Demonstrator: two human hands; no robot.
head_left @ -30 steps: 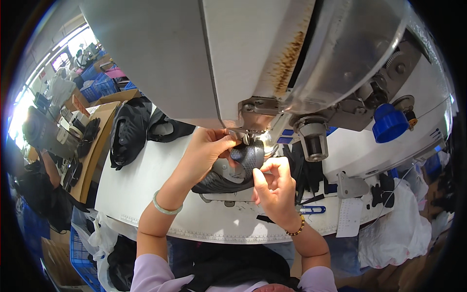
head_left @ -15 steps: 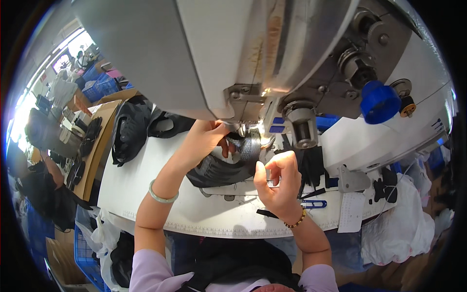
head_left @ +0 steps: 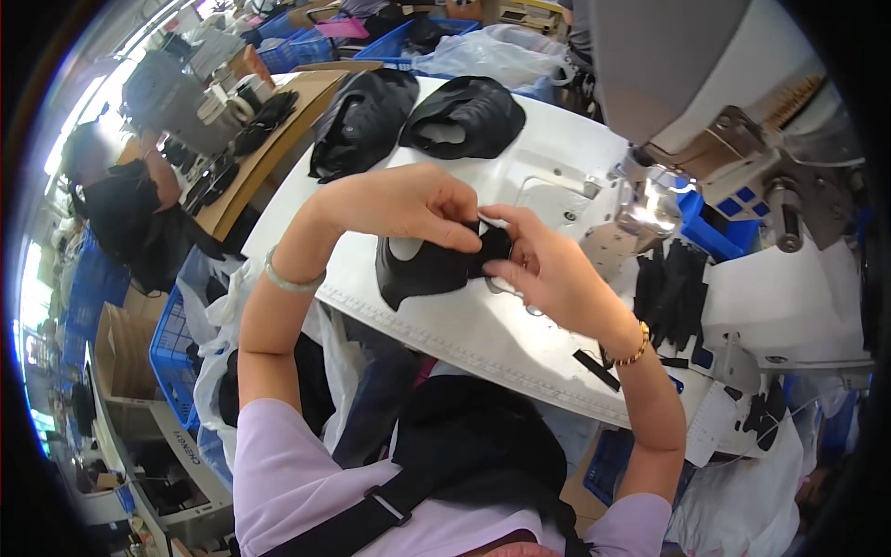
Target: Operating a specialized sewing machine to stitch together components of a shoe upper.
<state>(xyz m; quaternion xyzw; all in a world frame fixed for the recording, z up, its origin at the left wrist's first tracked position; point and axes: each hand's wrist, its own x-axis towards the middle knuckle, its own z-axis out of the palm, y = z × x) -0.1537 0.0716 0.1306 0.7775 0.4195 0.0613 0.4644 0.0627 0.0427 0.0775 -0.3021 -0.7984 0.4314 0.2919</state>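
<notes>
Head camera: I see the left hand (head_left: 413, 201) and right hand (head_left: 548, 269) pinching the black upper (head_left: 422, 274) over the table (head_left: 552, 371); uneven tugging could skew its edge. Farther off, a careless sweep could scatter strips (head_left: 666, 297) beside the machine (head_left: 673, 70).

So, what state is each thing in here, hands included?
Left hand: pinching the held black upper
Right hand: fingers closed on its right end
Two other black uppers: lying unheld, side by side
Black strips: heaped together
Sewing machine: apart from the held black upper
</notes>
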